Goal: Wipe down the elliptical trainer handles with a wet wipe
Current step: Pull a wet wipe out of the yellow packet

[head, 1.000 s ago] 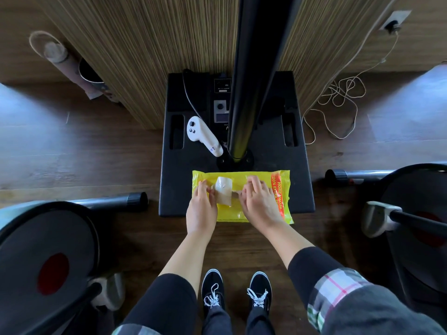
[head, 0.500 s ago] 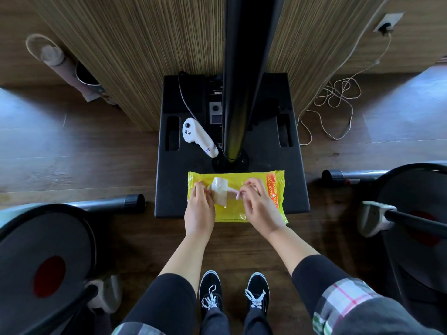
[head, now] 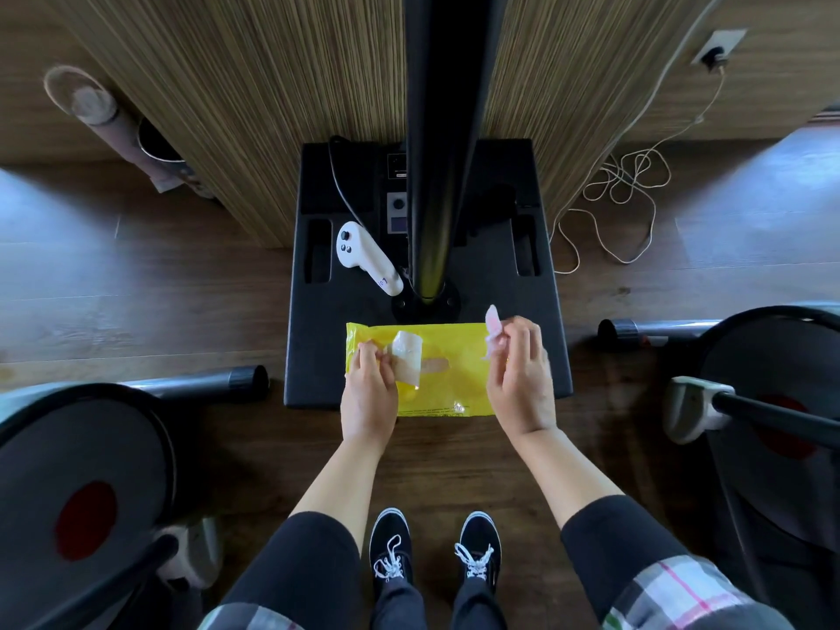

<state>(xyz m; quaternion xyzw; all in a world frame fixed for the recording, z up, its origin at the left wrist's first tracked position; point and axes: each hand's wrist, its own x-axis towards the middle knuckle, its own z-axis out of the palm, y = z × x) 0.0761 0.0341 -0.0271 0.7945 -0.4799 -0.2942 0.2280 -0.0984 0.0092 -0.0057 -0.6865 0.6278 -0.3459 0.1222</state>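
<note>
Drawing a wet wipe (head: 492, 327) from the yellow wipe pack (head: 454, 379) is the step shown. The pack lies flat on the near edge of a black base plate (head: 536, 284), its long axis running left to right across the view, directly ahead of the feet. The peel-back flap (head: 407, 359) is held folded open by the left hand (head: 369, 393), whose fingertips are pinched on it near the pack's left end. The right hand (head: 518, 379) is raised over the pack's right end, thumb and fingers closed on a small pale tuft of wipe; how much of the sheet remains inside cannot be told. The slot from which the wipe emerges lies between the hands, so it is judged that the sheet will be freed by a pull up and to the right, against the left hand's hold. The trainer handles are not clearly identified; dark machine parts (head: 772, 416) stand at both sides, the right-hand one nearer the hand bearing the wipe.
</note>
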